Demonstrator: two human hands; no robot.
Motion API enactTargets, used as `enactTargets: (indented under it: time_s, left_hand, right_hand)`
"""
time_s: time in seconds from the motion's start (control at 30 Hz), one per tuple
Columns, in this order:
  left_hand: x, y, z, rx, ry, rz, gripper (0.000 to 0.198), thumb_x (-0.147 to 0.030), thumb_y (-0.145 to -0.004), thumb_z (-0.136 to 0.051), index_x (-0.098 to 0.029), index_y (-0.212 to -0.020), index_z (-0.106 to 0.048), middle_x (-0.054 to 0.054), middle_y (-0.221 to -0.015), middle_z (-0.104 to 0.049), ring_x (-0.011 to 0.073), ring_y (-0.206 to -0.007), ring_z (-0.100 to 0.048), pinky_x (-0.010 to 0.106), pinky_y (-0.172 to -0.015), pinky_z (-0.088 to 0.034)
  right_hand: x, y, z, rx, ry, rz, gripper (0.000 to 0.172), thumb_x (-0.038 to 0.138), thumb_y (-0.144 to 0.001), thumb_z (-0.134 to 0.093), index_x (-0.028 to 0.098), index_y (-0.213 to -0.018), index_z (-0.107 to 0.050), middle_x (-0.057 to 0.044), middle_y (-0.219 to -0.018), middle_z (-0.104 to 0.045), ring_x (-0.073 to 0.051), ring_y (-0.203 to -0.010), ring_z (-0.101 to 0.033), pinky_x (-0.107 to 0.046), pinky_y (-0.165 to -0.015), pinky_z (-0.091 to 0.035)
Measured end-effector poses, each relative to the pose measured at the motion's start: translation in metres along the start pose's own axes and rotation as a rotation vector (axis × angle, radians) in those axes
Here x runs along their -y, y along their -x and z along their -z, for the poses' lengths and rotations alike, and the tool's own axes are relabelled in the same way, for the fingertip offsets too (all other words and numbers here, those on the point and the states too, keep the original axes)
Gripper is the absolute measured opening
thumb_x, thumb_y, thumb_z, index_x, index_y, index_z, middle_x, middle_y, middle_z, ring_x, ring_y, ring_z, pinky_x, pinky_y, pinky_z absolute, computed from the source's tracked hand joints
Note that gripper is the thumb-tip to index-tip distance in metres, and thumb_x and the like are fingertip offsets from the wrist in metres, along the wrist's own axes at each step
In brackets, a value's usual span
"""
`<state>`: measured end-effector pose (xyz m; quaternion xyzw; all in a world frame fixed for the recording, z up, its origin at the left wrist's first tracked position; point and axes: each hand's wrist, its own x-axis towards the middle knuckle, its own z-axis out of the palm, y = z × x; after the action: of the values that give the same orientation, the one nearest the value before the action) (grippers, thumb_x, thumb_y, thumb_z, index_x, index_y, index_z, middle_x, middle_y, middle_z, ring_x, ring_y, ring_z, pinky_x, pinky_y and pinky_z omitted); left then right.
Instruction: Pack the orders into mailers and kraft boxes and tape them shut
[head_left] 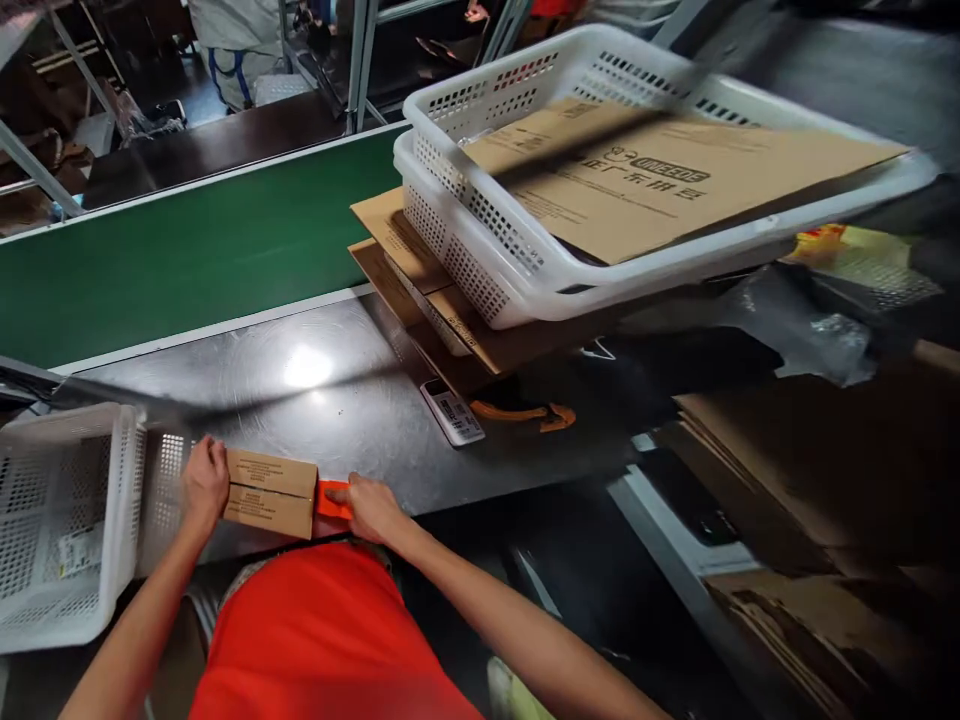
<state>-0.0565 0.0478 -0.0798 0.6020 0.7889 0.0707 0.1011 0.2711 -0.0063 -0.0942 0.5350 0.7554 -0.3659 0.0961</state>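
Observation:
A small brown cardboard box with dark print and a seam along its middle lies near the steel table's front edge. Fingers of my left hand are closed on its left end. My right hand grips a flat orange piece that meets the box's right end; whether it goes inside or only touches there I cannot tell. To the left of my left hand stands a white perforated basket with a labelled item in it.
Stacked white baskets hold flat printed cardboard, with more cardboard sheets under them. A handheld device and an orange-handled tool lie nearby. A green conveyor belt runs behind the steel table. Cardboard stacks stand right.

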Motion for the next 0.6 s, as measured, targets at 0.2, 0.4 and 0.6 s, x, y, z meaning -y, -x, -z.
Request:
enactTargets:
  time_s: [0.2, 0.4, 0.6]
  left_hand:
    - [0.008, 0.018, 0.002, 0.335, -0.123, -1.083, 0.096, -0.082, -0.089, -0.060, -0.025, -0.165, -0.047, 0.020, -0.175, -0.037, 0.0466, -0.162, -0.032, 0.073, -0.132, -0.009]
    - [-0.006, 0.022, 0.003, 0.436, -0.251, -1.123, 0.113, -0.083, -0.085, -0.066, -0.025, -0.174, -0.025, 0.030, -0.178, -0.021, 0.0513, -0.162, -0.028, 0.079, -0.126, -0.016]
    - [-0.026, 0.033, 0.008, 0.311, -0.117, -0.693, 0.104, -0.079, -0.089, -0.065, -0.020, -0.170, -0.037, 0.031, -0.175, -0.030, 0.0524, -0.159, -0.034, 0.077, -0.125, -0.023]
  right_hand:
    - [-0.015, -0.019, 0.022, 0.085, -0.182, -0.001, 0.068, 0.023, -0.061, -0.086, 0.029, -0.129, -0.082, -0.004, -0.091, -0.083, -0.030, -0.094, -0.076, -0.034, -0.083, -0.055]
    - [-0.092, 0.010, 0.037, -0.166, -0.666, -0.004, 0.075, 0.041, -0.066, -0.077, 0.016, -0.137, -0.075, -0.014, -0.133, -0.077, -0.033, -0.117, -0.074, -0.041, -0.102, -0.059]
    - [-0.140, -0.021, 0.007, -0.619, -1.202, -0.291, 0.080, 0.055, -0.046, -0.091, 0.019, -0.117, -0.078, -0.011, -0.104, -0.082, -0.036, -0.105, -0.077, -0.049, -0.099, -0.062]
